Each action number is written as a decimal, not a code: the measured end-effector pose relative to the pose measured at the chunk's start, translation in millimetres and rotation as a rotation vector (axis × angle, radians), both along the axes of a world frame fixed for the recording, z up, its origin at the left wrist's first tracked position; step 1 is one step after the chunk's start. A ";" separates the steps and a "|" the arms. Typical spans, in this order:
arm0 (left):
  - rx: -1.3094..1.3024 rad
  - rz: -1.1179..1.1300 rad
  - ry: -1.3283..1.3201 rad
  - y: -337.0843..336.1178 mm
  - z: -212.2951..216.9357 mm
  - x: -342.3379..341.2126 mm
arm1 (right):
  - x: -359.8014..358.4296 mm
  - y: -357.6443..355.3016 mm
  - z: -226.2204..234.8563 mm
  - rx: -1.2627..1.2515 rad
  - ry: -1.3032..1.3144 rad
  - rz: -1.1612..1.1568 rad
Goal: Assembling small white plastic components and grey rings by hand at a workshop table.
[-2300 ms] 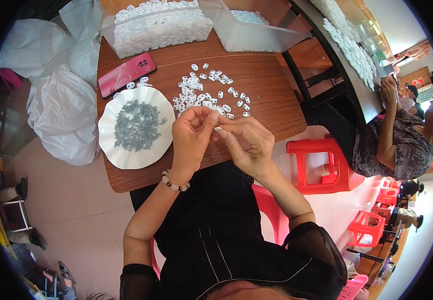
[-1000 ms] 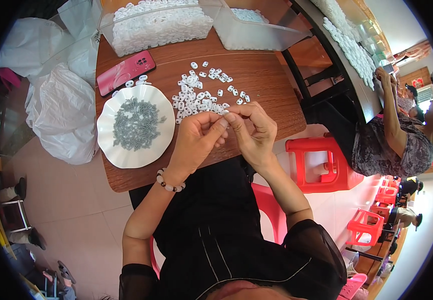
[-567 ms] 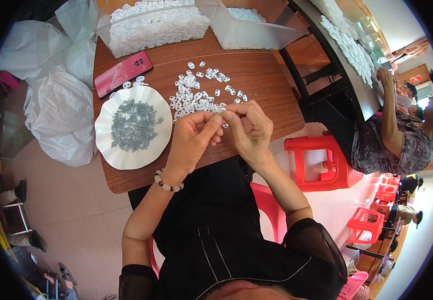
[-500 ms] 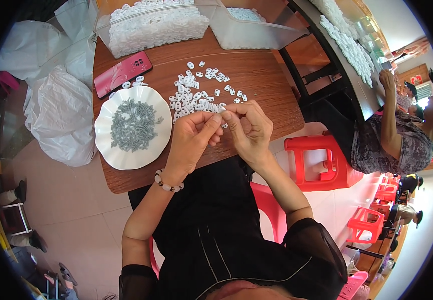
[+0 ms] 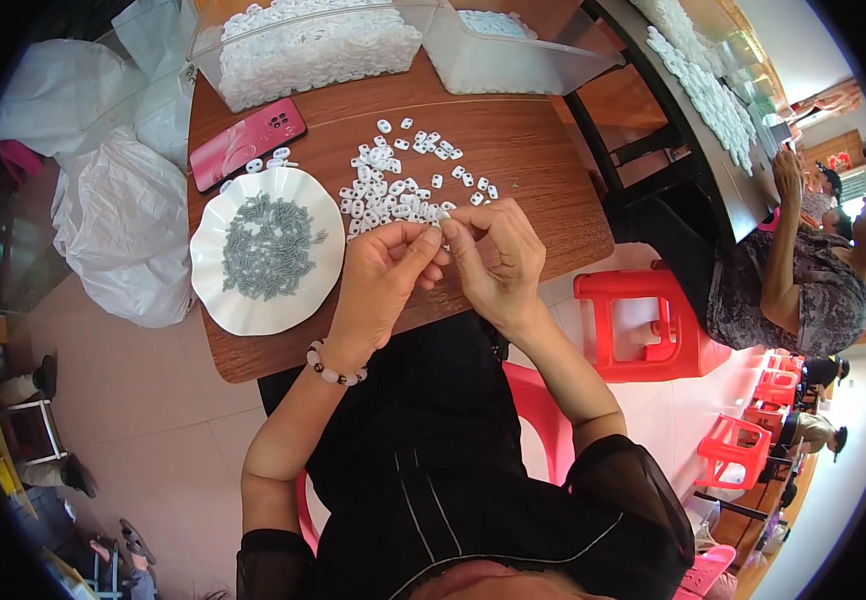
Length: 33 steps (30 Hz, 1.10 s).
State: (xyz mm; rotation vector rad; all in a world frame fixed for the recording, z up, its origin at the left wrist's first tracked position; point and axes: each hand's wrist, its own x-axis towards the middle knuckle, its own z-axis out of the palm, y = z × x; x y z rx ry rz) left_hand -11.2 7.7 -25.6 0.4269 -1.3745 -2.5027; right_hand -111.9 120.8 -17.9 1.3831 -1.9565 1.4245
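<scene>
My left hand [image 5: 390, 275] and my right hand [image 5: 500, 262] meet at the fingertips over the table's near edge. Between them is a small white plastic piece [image 5: 443, 216], mostly covered by the fingers. Its finer shape is hidden. Both hands are pinched closed on it. Just beyond them lies a loose pile of small white two-hole plastic pieces [image 5: 383, 190]. To the left of my left hand, a white scalloped plate [image 5: 215, 300] bears many small grey pins [image 5: 268, 250].
A pink phone [image 5: 248, 145] lies behind the plate on the wooden table [image 5: 513, 130]. Clear bins [image 5: 318, 65] of white pieces line the far edge. Red stools [image 5: 643, 325] and a co-worker at a dark table [image 5: 793, 270] are at right; white plastic bags [image 5: 118, 230] at left.
My hands stay pinched together in nearly the same place. The view has shifted slightly. At right, the co-worker's arm has moved a little.
</scene>
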 end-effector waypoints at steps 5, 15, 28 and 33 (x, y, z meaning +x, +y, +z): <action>-0.238 0.142 -0.020 -2.3 1.0 4.2 | 10.8 -3.1 3.3 -0.037 -0.753 0.127; -0.377 0.166 -0.027 1.2 -2.0 19.6 | 18.1 6.3 -3.0 -0.107 -1.136 0.389; -0.358 0.145 -0.020 1.9 -4.6 24.8 | 21.4 6.8 -6.5 -0.104 -1.168 0.412; -0.397 0.160 -0.036 1.9 -5.5 26.2 | 24.0 4.5 -4.6 -0.086 -1.154 0.394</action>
